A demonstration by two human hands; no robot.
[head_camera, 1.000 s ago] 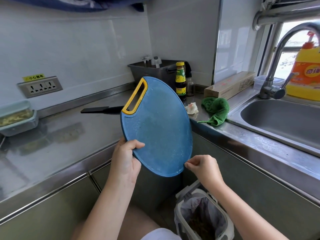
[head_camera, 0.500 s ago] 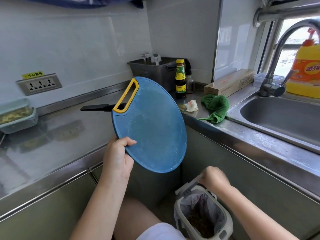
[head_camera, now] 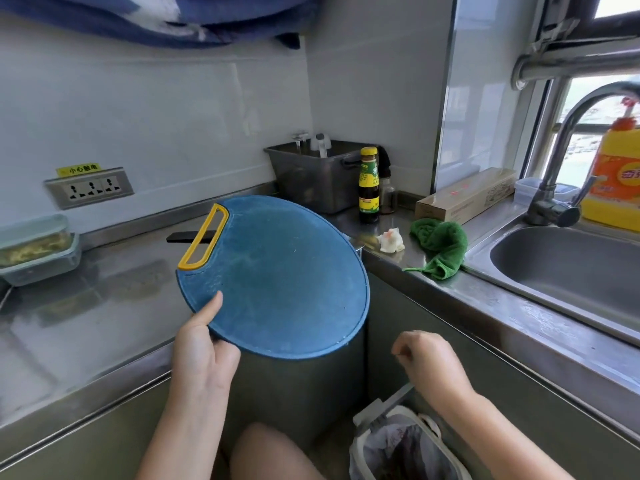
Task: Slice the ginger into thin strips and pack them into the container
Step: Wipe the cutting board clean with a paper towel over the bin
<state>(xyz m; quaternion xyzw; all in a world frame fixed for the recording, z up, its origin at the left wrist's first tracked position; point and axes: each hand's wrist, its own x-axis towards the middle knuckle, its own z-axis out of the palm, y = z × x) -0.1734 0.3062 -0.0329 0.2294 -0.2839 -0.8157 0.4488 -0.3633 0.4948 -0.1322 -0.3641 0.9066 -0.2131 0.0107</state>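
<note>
A steel desk (head_camera: 104,306) is set in an L along two white tiled walls (head_camera: 173,98), and dull reflections are carried on its polished top. A triple socket (head_camera: 89,187) with a yellow label is fixed to the left wall. A steel sink (head_camera: 554,271) is sunk into the right run, with a curved tap (head_camera: 560,143) over it. Daylight is let in through a window (head_camera: 618,4) behind the tap. Grey cabinet fronts (head_camera: 69,438) are fitted below

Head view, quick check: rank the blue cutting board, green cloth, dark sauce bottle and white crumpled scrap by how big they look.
1. blue cutting board, though it is held nearest the camera, which inflates it
2. green cloth
3. dark sauce bottle
4. white crumpled scrap
</note>
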